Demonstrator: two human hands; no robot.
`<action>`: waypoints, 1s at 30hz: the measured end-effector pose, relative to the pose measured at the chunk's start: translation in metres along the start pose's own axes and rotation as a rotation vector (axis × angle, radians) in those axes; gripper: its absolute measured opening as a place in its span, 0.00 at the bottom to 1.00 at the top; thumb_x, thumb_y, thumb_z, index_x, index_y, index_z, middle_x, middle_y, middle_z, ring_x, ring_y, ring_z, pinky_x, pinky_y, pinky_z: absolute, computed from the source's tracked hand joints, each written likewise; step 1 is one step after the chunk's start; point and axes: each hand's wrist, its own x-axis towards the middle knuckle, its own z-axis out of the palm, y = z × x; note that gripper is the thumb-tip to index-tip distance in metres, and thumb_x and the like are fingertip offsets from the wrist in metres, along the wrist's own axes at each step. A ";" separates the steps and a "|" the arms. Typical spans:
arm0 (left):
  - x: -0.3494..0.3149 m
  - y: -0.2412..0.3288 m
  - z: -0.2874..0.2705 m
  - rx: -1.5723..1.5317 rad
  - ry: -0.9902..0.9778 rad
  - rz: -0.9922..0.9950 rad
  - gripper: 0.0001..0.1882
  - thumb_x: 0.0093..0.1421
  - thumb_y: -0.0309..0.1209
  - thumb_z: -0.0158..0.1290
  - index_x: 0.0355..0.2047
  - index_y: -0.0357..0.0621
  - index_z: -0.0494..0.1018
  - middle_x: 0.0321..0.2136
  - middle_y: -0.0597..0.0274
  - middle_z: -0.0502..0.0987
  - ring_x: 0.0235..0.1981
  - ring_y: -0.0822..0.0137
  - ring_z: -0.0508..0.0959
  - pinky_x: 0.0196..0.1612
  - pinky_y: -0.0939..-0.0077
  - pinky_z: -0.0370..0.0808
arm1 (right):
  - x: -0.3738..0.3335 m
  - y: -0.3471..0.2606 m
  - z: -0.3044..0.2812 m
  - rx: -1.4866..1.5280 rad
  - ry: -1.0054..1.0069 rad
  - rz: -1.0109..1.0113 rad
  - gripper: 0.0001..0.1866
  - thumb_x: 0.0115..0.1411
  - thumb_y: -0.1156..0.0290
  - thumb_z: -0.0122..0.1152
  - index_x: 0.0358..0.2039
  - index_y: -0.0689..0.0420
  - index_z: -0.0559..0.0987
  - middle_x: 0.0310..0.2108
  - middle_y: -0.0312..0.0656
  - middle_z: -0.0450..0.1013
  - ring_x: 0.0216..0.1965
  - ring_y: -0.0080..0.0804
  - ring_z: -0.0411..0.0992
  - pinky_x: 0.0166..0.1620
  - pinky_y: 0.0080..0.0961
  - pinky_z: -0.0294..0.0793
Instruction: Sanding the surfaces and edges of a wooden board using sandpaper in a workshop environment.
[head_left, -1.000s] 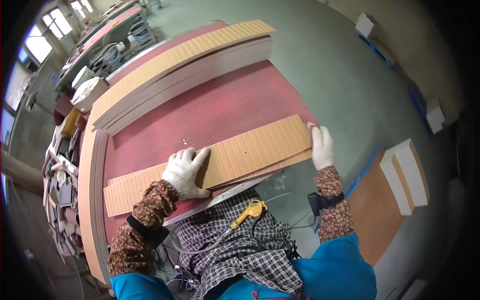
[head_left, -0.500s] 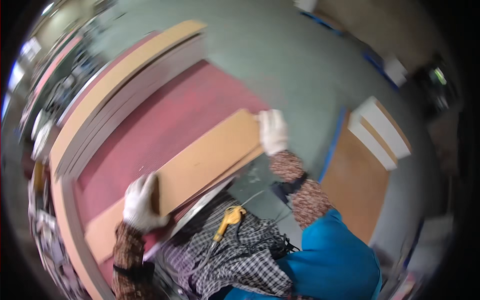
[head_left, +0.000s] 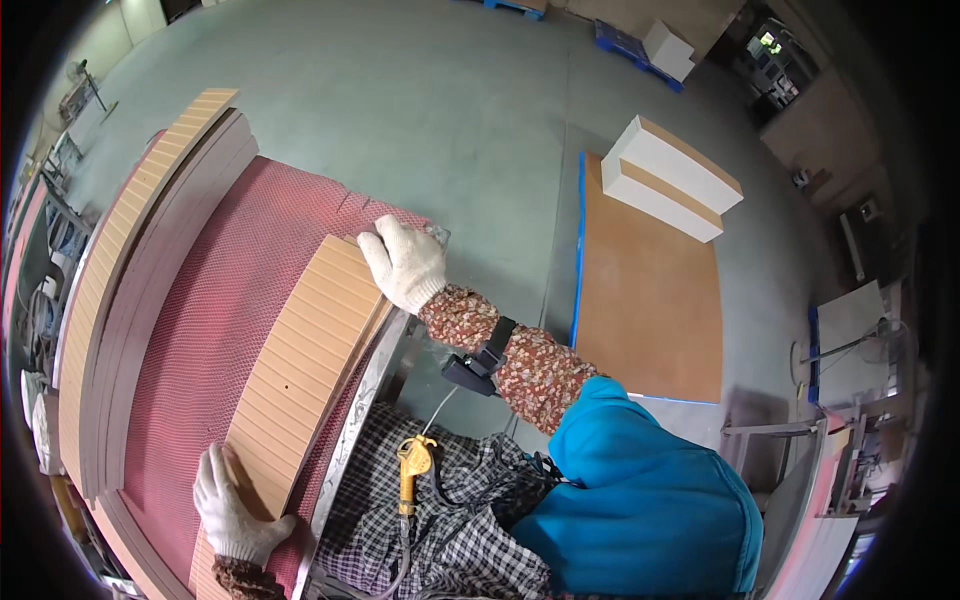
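Note:
A long tan board with grooves across its face [head_left: 302, 345] lies along the near edge of a red mesh-covered table [head_left: 200, 330]. Another board edge shows beneath its right side. My right hand [head_left: 405, 262], in a white knit glove, grips the board's far end with the fingers bent over it. My gloved left hand [head_left: 232, 512] rests on the nearer part of the board. Between its thumb and fingers is a small brown block-like piece [head_left: 240, 476], mostly hidden by the glove.
Stacked grooved boards [head_left: 170, 190] line the table's left side. A yellow air blow gun [head_left: 413, 460] hangs by its hose against my checked apron. To the right, a brown sheet on a blue pallet [head_left: 650, 300] bears white-sided board stacks [head_left: 665, 185]. A fan [head_left: 850, 345] stands farther right.
My view has turned, so the table and board now appear farther left and steeper. Both hands remain on the board, the right at its far end. The picture is sharper now.

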 end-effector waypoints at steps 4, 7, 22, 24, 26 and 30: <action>-0.013 -0.015 0.001 0.078 -0.170 -0.229 0.80 0.29 0.38 0.80 0.78 0.35 0.40 0.73 0.37 0.56 0.74 0.39 0.59 0.79 0.49 0.57 | -0.007 0.006 0.002 0.042 -0.012 0.137 0.16 0.72 0.55 0.59 0.38 0.55 0.77 0.28 0.51 0.80 0.32 0.54 0.81 0.39 0.51 0.78; -0.027 -0.026 0.004 -0.013 -0.103 -0.200 0.77 0.29 0.35 0.78 0.78 0.34 0.44 0.71 0.37 0.60 0.72 0.39 0.62 0.77 0.49 0.59 | -0.011 -0.006 0.002 0.122 -0.034 0.161 0.16 0.72 0.55 0.59 0.38 0.55 0.77 0.27 0.52 0.79 0.33 0.56 0.80 0.41 0.52 0.77; -0.006 -0.018 -0.001 -0.040 -0.007 -0.011 0.68 0.33 0.43 0.75 0.75 0.39 0.54 0.61 0.42 0.68 0.65 0.40 0.68 0.72 0.44 0.65 | 0.004 0.013 -0.015 0.240 -0.201 0.408 0.22 0.73 0.51 0.55 0.40 0.61 0.79 0.35 0.54 0.83 0.39 0.53 0.82 0.47 0.47 0.78; -0.009 -0.024 -0.003 -0.039 -0.006 -0.017 0.68 0.33 0.43 0.75 0.75 0.40 0.54 0.61 0.42 0.68 0.64 0.40 0.68 0.72 0.44 0.65 | 0.004 0.016 -0.012 0.170 -0.252 0.345 0.21 0.73 0.52 0.55 0.39 0.61 0.79 0.35 0.55 0.83 0.39 0.55 0.81 0.46 0.47 0.78; -0.020 -0.031 0.002 -0.059 0.000 -0.039 0.68 0.33 0.42 0.75 0.75 0.41 0.54 0.61 0.42 0.68 0.65 0.40 0.68 0.72 0.45 0.65 | -0.002 -0.001 -0.009 0.237 -0.277 0.352 0.21 0.72 0.53 0.56 0.38 0.61 0.79 0.34 0.55 0.83 0.39 0.55 0.81 0.46 0.48 0.77; -0.037 -0.035 -0.004 -0.128 0.209 0.044 0.58 0.35 0.38 0.72 0.69 0.37 0.61 0.51 0.39 0.76 0.55 0.39 0.76 0.61 0.46 0.74 | -0.001 0.006 0.002 -0.279 -0.293 -0.470 0.10 0.72 0.69 0.50 0.45 0.57 0.79 0.41 0.52 0.75 0.45 0.56 0.76 0.48 0.52 0.76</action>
